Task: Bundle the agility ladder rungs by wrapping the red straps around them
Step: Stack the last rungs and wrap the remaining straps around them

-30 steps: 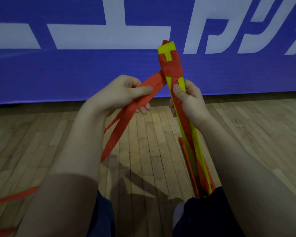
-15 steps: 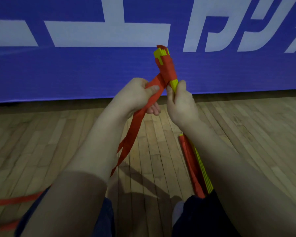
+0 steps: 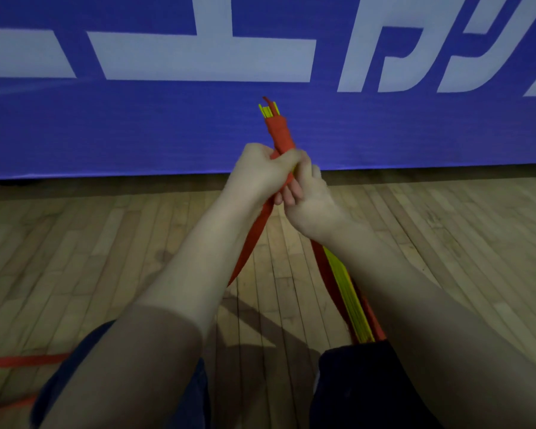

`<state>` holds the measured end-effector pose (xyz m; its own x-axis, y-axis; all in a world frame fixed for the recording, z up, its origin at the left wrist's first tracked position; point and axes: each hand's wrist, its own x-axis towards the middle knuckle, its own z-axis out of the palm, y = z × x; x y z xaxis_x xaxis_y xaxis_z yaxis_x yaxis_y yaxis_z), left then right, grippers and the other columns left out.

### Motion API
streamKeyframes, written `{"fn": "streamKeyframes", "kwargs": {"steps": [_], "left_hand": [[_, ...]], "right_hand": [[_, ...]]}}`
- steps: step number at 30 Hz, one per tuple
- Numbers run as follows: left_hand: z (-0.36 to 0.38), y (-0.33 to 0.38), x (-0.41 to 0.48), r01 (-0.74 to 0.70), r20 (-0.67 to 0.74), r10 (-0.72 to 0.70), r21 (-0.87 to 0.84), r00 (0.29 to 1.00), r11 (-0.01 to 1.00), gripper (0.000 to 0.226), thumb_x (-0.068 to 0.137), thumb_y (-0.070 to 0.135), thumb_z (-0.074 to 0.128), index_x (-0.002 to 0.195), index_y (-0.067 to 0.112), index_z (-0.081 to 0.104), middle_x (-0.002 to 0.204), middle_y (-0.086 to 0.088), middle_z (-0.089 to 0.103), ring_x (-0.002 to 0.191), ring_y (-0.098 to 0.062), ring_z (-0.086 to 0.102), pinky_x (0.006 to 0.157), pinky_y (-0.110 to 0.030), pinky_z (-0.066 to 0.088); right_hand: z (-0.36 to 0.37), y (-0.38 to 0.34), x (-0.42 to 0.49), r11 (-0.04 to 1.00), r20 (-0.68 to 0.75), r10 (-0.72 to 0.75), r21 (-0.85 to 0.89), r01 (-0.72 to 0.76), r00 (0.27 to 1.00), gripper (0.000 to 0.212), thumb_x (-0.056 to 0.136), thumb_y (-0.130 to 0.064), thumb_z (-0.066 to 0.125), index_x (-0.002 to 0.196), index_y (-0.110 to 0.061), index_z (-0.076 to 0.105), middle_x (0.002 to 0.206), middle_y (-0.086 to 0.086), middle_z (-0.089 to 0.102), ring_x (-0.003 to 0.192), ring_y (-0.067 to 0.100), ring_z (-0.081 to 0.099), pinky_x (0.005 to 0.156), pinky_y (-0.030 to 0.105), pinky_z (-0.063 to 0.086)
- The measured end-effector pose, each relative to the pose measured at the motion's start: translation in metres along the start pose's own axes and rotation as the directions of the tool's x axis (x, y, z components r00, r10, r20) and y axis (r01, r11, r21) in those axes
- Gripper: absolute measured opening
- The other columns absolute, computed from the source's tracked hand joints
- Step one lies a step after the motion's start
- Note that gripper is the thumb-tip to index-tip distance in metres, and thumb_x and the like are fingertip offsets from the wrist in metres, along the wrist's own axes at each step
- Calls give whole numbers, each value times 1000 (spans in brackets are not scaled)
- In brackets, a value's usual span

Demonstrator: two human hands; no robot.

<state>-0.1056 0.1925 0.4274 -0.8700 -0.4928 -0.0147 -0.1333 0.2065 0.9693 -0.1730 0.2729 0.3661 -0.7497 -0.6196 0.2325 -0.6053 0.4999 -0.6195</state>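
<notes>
— Left hand (image 3: 260, 173) and right hand (image 3: 311, 199): what's being held there?

— Left hand is being kept curled tight round the red strap (image 3: 280, 136), right where it's being wound about the top of the yellow rungs (image 3: 350, 300). Right hand is being closed round the rungs themselves, just under the wrap, fingers tucked in. Both hands are being pressed up against each other.

— And where are the rungs being kept?

— They're being held up tilted, out in front of the blue banner (image 3: 167, 134). The top ends are being left poking out above the wrap, and the bottom ends are being hidden behind the dark shorts (image 3: 362, 385). Loose strap is being trailed down under the left forearm (image 3: 198, 274) and across the wooden floor (image 3: 106, 243), off to the left edge.
</notes>
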Motion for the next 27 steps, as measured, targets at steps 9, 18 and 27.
{"fn": "streamKeyframes", "kwargs": {"steps": [9,18,27], "left_hand": [[-10,-18,14,-79,-244,66,-41,967,996,54,94,29,57,45,8,49,25,3,38,22,-7,33,31,-14,25],[-10,-9,11,-73,31,82,-215,996,974,54,93,31,58,47,7,45,30,-1,38,23,-9,30,30,-12,19],[-42,5,9,-149,108,165,-148,980,978,30,92,28,61,78,1,61,42,-1,57,27,-5,42,30,-15,28]], "right_hand": [[-11,1,2,986,104,-5,169,-13,995,74,80,-36,65,146,-17,36,113,4,46,110,15,50,97,32,44],[-13,21,-7,678,525,-13,630,-378,851,20,95,-33,56,112,-27,65,118,-4,68,115,10,60,105,35,43],[-23,10,-9,517,401,-69,798,-311,914,31,90,-24,61,85,6,64,81,29,67,67,34,68,66,39,58]]}}
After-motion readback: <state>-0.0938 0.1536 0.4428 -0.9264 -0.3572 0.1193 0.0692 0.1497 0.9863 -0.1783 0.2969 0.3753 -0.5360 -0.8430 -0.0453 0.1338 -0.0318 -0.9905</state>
